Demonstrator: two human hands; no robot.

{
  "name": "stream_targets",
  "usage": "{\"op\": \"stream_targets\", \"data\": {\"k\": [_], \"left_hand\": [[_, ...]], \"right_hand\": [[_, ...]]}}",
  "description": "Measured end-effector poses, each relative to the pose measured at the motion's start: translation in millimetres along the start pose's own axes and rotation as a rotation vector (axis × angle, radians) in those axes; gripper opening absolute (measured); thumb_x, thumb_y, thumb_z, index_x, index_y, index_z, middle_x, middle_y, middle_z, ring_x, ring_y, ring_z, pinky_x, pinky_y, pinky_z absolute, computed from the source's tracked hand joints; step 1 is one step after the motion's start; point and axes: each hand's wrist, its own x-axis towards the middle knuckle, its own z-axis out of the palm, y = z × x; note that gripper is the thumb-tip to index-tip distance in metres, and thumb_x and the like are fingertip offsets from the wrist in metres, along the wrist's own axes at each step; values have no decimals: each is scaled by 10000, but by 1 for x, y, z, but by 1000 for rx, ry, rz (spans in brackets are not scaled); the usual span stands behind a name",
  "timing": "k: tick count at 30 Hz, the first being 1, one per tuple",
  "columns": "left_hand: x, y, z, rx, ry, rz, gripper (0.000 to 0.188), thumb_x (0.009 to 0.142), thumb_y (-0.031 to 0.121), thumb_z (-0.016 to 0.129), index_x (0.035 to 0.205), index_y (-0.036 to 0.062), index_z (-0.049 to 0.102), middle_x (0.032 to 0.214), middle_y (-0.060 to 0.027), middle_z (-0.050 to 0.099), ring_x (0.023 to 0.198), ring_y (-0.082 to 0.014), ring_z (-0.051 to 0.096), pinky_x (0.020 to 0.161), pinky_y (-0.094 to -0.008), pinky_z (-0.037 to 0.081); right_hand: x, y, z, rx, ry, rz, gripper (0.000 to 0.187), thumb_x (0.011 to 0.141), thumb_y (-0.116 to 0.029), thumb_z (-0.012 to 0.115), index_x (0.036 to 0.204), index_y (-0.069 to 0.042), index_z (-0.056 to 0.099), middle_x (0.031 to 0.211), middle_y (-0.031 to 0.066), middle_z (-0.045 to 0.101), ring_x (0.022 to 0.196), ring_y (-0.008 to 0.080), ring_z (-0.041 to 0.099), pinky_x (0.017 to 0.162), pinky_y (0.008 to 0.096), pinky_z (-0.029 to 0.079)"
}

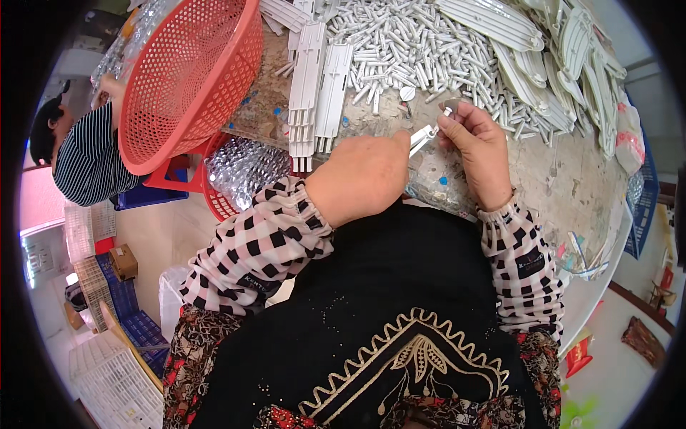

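Observation:
My left hand (364,175) is closed round a white plastic strip (423,137), whose end sticks out toward my right hand. Between the thumb and fingers of my right hand (477,146) is a small white plastic part (449,111); its end meets or nearly meets the strip, and I cannot tell if they are joined. Just beyond lies a small round white disc-headed piece (407,94) on the worn table (532,168). Farther off spreads a heap of short white plastic tubes (400,50). Long white slotted strips (307,93) are stacked beyond my left hand.
A red perforated basket (193,86) stands at the far left, above another red basket (214,189) with silvery wrapped material. Long rounded white plastic pieces (500,25) pile up at the far right. A person in a striped top (84,157) is at the left.

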Motion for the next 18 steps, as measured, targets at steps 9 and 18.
{"op": "stream_targets", "data": {"k": [9,18], "left_hand": [[-1,-9,1,-16,38,85,226,828,145,562,939,-37,487,685,-213,619,674,-409,626,618,-501,489],[-2,-7,-4,-28,14,61,249,830,145,574,958,-47,479,691,-222,612,695,-419,615,641,-511,478]], "right_hand": [[-14,-8,20,-856,46,-777,179,823,1,667,994,14,615,808,119,580,671,230,580,610,305,466],[-9,-31,18,-834,-120,-472,220,887,-65,624,1088,23,601,889,132,579,779,238,579,691,285,467]]}}
